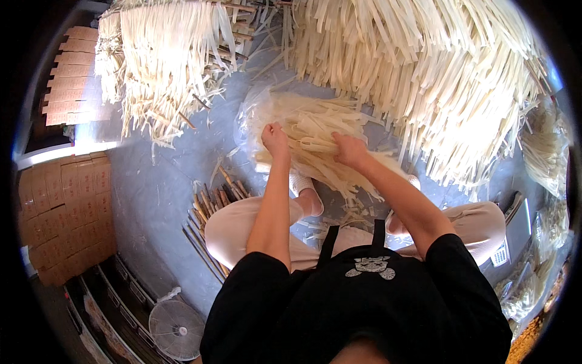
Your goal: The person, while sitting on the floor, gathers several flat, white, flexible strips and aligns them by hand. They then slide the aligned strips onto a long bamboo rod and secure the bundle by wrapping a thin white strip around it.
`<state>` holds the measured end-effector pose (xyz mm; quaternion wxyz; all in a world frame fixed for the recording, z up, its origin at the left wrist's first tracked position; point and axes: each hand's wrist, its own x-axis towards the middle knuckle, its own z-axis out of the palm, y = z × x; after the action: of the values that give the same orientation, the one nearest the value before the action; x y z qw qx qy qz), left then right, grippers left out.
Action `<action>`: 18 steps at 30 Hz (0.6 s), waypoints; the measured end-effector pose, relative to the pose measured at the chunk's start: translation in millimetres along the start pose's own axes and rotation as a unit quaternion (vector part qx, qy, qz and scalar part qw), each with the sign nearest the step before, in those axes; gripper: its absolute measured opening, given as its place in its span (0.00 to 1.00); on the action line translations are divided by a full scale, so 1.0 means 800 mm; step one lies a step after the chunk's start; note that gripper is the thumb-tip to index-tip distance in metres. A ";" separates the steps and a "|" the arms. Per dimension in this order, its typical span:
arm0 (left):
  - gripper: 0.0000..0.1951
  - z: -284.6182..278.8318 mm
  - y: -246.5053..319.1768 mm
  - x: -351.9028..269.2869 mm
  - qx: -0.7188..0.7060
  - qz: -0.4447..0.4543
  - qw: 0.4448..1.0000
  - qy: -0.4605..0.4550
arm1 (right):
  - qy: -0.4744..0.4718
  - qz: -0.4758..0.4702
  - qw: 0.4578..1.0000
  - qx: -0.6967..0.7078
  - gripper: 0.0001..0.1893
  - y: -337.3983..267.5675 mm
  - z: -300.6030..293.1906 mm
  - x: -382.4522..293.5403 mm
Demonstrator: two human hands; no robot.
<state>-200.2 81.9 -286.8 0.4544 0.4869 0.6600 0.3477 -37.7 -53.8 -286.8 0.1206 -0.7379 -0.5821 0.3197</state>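
Note:
A loose heap of pale yellow, flat dried noodle-like strips [318, 123] lies in front of me, partly on a clear plastic bag [252, 116]. My left hand [276, 140] is over the heap's left side, by the bag, with its fingers curled; whether it grips the plastic or a strip does not show. On the right side of the heap, my right hand [349, 149] touches the strips with its fingertips pointing left; its grip on them is unclear. Both feet are on the floor close to the near edge of the heap.
Long strips hang from sticks in a large stack [423, 77] at upper right and a smaller one [168, 59] at upper left. Wooden sticks [204, 214] lie beside my left knee. Cardboard boxes [68, 214] and a round fan [177, 330] stand left; filled plastic bags [545, 154] sit right.

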 end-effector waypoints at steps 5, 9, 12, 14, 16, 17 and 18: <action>0.08 0.028 0.052 -0.069 0.244 0.290 0.924 -0.055 | 0.090 -0.043 0.995 -0.001 0.23 -0.014 0.009 0.017; 0.06 0.028 0.057 -0.084 0.271 0.293 0.912 -0.094 | 0.126 -0.130 0.977 0.117 0.16 -0.056 -0.010 0.064; 0.06 0.028 0.047 -0.073 0.170 0.242 0.951 -0.088 | 0.107 -0.161 0.979 0.070 0.21 -0.048 0.034 0.102; 0.06 0.020 0.018 -0.058 0.131 0.165 0.975 -0.076 | 0.070 -0.128 0.986 -0.084 0.25 -0.064 0.036 0.095; 0.08 0.021 0.013 -0.060 0.204 0.201 0.955 -0.077 | 0.027 -0.092 0.982 -0.160 0.29 -0.063 0.023 0.085; 0.09 0.021 0.011 -0.061 0.239 0.220 0.943 -0.076 | 0.002 -0.079 0.984 -0.157 0.31 -0.059 0.013 0.080; 0.10 0.022 0.010 -0.060 0.248 0.212 0.942 -0.075 | -0.021 -0.067 0.985 -0.156 0.32 -0.056 0.001 0.072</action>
<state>-175.9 38.5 -273.5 0.2830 0.7377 0.5706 0.2239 -66.2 13.1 -282.0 0.0125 -0.7000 -0.6754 0.2318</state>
